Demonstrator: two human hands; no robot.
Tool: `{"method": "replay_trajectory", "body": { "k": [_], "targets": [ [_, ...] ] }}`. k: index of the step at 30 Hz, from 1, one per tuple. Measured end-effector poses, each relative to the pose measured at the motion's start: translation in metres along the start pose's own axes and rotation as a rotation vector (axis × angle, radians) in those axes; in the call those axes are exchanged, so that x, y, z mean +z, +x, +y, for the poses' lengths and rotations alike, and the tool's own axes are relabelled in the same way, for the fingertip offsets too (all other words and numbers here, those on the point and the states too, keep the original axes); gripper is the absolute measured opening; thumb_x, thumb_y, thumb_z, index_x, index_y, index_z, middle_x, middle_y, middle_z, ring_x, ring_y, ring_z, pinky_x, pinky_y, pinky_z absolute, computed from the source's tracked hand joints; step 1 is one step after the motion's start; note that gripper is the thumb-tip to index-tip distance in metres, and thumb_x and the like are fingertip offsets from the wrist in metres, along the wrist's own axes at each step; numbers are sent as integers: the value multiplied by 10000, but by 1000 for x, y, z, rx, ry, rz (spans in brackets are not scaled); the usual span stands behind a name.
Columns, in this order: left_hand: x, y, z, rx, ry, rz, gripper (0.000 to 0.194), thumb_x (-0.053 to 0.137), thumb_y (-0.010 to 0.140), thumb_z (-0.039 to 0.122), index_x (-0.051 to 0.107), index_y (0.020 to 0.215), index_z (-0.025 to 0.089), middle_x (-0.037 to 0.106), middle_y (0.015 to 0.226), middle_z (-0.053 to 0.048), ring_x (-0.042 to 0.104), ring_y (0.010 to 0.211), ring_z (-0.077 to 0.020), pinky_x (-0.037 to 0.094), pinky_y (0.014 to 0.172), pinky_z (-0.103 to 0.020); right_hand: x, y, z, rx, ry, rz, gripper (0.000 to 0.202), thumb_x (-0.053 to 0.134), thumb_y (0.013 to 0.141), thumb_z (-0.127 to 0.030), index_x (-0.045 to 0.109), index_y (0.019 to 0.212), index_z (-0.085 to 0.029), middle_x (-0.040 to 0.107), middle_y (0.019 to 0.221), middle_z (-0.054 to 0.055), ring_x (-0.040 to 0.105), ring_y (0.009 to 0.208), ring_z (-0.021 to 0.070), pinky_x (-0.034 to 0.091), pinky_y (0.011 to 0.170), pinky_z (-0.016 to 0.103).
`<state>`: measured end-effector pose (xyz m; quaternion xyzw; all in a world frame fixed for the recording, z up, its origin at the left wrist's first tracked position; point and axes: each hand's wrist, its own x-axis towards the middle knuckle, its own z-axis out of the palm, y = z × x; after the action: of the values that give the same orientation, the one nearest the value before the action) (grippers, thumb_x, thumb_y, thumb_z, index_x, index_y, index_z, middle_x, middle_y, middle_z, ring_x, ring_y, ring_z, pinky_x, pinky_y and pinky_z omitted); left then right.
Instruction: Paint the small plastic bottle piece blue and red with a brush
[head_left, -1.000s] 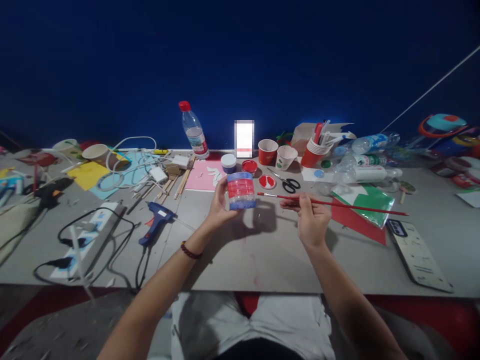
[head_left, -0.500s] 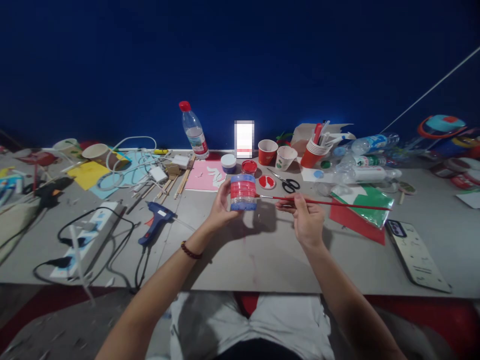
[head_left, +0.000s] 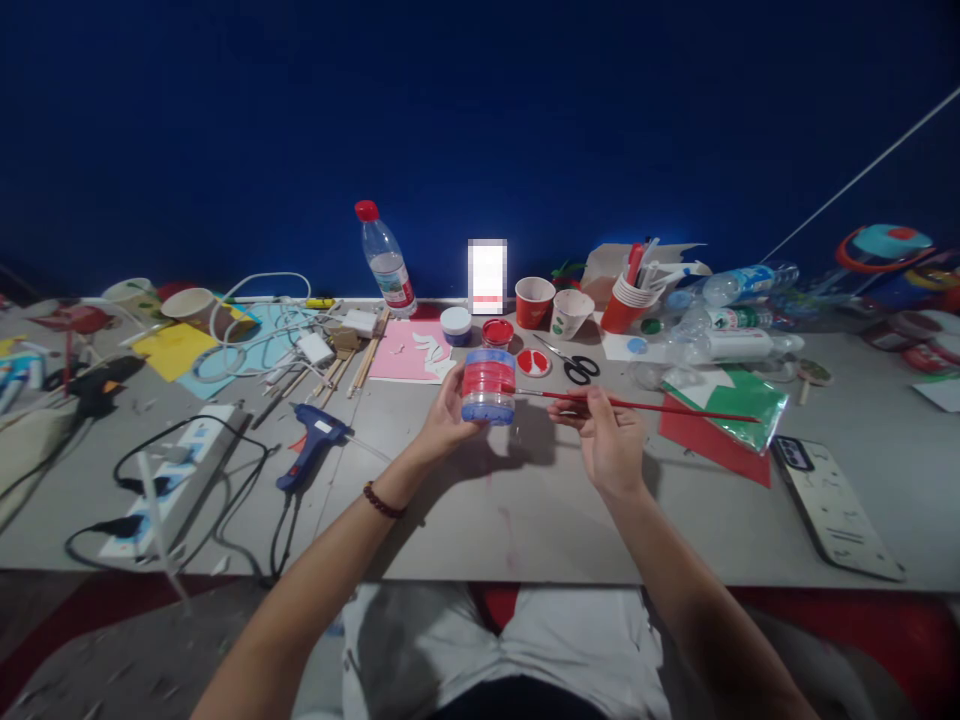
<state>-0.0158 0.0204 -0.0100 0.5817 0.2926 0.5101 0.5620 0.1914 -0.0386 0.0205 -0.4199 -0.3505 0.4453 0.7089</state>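
Note:
Above the middle of the table, my left hand (head_left: pixel 448 412) grips a clear plastic bottle section (head_left: pixel 488 387) from its left side. Blue bands run along its top and bottom, red paint covers the upper middle, and a see-through strip shows below the red. A long red paintbrush (head_left: pixel 637 404) is pinched in my right hand (head_left: pixel 611 435), its tip at the right side of the red band. Behind the bottle section stand an open pot of red paint (head_left: pixel 497 334) and a white-lidded pot (head_left: pixel 455 326). The red-smeared lid (head_left: pixel 534 363) lies beside them.
Black scissors (head_left: pixel 577 370) lie near two paper cups (head_left: pixel 534 303). On the left are a blue glue gun (head_left: pixel 311 440), a power strip (head_left: pixel 180 480) and cords. Plastic bottles (head_left: pixel 731 345) and a phone (head_left: pixel 836 510) lie right. A red-capped bottle (head_left: pixel 388 262) stands at the back.
The bottle section has shifted slightly right and seems turned a little in my left hand. My right hand and the brush have moved slightly left, with the tip still at the red band.

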Motion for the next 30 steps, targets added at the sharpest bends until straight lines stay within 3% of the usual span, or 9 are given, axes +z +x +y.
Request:
{"method": "replay_trajectory", "body": {
  "k": [12, 17, 22, 30],
  "targets": [
    [-4, 0, -6, -74, -95, 48, 902, 884, 542, 619, 519, 1286, 263, 686, 1172, -107, 693, 1023, -284, 554, 900, -450, -3, -1, -1, -120, -120, 57, 333, 682, 859, -515, 715, 799, -188, 747, 632, 28, 756, 604, 218, 663, 602, 365],
    [-2, -1, -4, -144, -132, 5, 870, 895, 535, 592, 573, 1260, 235, 699, 1168, -111, 693, 1023, -278, 559, 902, -424, -3, 1, -1, -70, 3, 47, 321, 707, 836, -511, 723, 794, -193, 756, 638, 24, 766, 627, 218, 660, 599, 349],
    [1, -3, -5, -161, -182, -40, 861, 921, 534, 516, 572, 1270, 239, 696, 1193, -108, 697, 1034, -272, 557, 901, -409, 3, -3, -2, -50, -31, 31, 310, 734, 816, -496, 742, 807, -187, 776, 690, 44, 777, 667, 232, 663, 609, 353],
    [1, -4, -9, -243, -309, 78, 756, 878, 550, 467, 615, 1217, 228, 728, 1059, -69, 674, 1064, -281, 489, 996, -464, 6, -7, -6, -142, -124, 69, 295, 746, 812, -452, 740, 770, -160, 765, 663, 50, 769, 623, 241, 666, 581, 360]
  ]
}}
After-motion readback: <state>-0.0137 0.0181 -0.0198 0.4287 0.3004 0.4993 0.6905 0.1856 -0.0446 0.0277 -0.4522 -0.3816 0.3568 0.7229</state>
